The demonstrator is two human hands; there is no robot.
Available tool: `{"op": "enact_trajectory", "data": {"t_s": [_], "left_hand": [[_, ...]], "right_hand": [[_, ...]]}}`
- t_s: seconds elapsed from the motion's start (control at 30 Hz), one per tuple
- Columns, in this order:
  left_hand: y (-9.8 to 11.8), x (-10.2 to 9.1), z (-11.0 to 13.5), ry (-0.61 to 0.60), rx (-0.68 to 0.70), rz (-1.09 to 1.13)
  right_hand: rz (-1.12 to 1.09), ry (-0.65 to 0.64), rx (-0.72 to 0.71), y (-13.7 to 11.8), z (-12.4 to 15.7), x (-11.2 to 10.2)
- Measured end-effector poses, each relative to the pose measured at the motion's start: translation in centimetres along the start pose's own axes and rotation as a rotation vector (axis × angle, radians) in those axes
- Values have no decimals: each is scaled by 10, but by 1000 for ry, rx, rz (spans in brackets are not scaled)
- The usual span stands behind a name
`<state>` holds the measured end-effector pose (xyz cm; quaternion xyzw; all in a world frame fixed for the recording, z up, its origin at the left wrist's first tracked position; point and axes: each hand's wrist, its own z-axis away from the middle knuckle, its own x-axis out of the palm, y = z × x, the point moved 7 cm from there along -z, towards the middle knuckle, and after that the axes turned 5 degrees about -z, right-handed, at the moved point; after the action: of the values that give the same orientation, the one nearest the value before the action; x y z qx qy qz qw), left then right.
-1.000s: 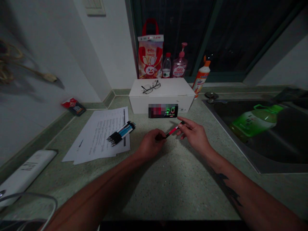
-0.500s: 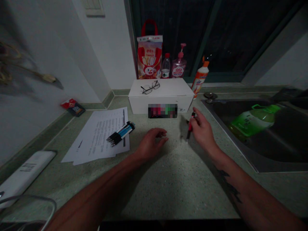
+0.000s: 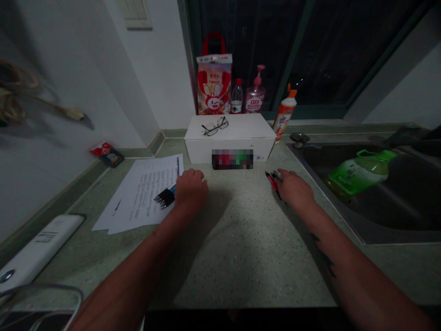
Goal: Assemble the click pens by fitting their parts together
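My left hand [image 3: 190, 189] is closed over the far end of a bundle of black-and-blue pens [image 3: 166, 196]. Their tips point to the lower left over printed sheets of paper [image 3: 141, 181]; the other ends are hidden under the fingers. On the right, my right hand [image 3: 295, 189] is low at the counter, fingers closed at a red-and-black pen [image 3: 273, 182]. That pen slants along the fingertips, its lower end partly behind the hand. Something greyish shows beside it at the fingertips, too blurred to name.
A white box [image 3: 230, 133] with glasses [image 3: 215, 126] on top stands at the back, a blurred-out item [image 3: 232, 159] before it. To the right is a sink [image 3: 386, 216] holding a green jug [image 3: 361, 172]. A white power strip [image 3: 41, 248] lies at left.
My left hand has moved left from mid-counter onto the pen bundle. My right hand has lowered the red pen from upright to a flatter slant near the counter.
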<state>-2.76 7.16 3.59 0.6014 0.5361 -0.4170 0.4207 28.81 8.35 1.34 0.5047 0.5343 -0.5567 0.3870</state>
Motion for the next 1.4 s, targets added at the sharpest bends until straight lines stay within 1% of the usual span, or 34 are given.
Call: {"op": "enact_trajectory", "data": {"t_s": [0.07, 0.13, 0.27, 0.4, 0.47, 0.53, 0.67, 0.73, 0.8, 0.9, 1.0, 1.03, 1.1, 1.13, 1.2, 1.23, 1.3, 1.4], "left_hand": [[-10, 2, -1, -56, -36, -153], [-17, 4, -2, -94, -58, -240], [-22, 10, 0, -157, -59, -292], [-21, 12, -1, -198, -49, -300], [-16, 12, -1, -215, -26, -283], [-5, 13, -1, -223, 24, -228], [23, 17, 6, -244, 150, 7], [29, 16, 9, -232, 163, 76], [29, 14, 11, -213, 156, 79], [26, 13, 12, -234, 166, 40], [33, 13, 14, -251, 234, 91], [37, 13, 16, -241, 259, 132], [47, 13, 20, -215, 303, 216], [52, 13, 22, -209, 324, 249], [62, 14, 27, -206, 366, 304], [66, 14, 30, -197, 390, 332], [72, 12, 33, -166, 436, 382], [71, 9, 33, -112, 452, 436]], "right_hand": [[-3, -9, 22, 2, 1, 0], [-9, -21, 35, 3, 2, -1], [-21, -36, 28, 2, 1, 0], [-44, -15, 19, -2, -3, 0], [-37, -14, 25, -3, -3, 0], [-31, -6, 31, -3, -2, -1], [-30, 57, 15, -6, 1, -8], [-33, 96, -3, -9, 3, -12], [-53, 141, -32, -12, 4, -15], [-118, 214, -127, -22, 8, -19], [-263, 233, -300, -41, 16, -18], [-326, 213, -375, -50, 20, -16], [-425, 119, -560, -72, 32, -9], [-450, 73, -645, -83, 39, -5], [-453, -30, -758, -99, 52, 3], [-431, -74, -788, -105, 56, 7], [-379, -130, -794, -111, 60, 13], [-404, -115, -752, -108, 56, 14]]}}
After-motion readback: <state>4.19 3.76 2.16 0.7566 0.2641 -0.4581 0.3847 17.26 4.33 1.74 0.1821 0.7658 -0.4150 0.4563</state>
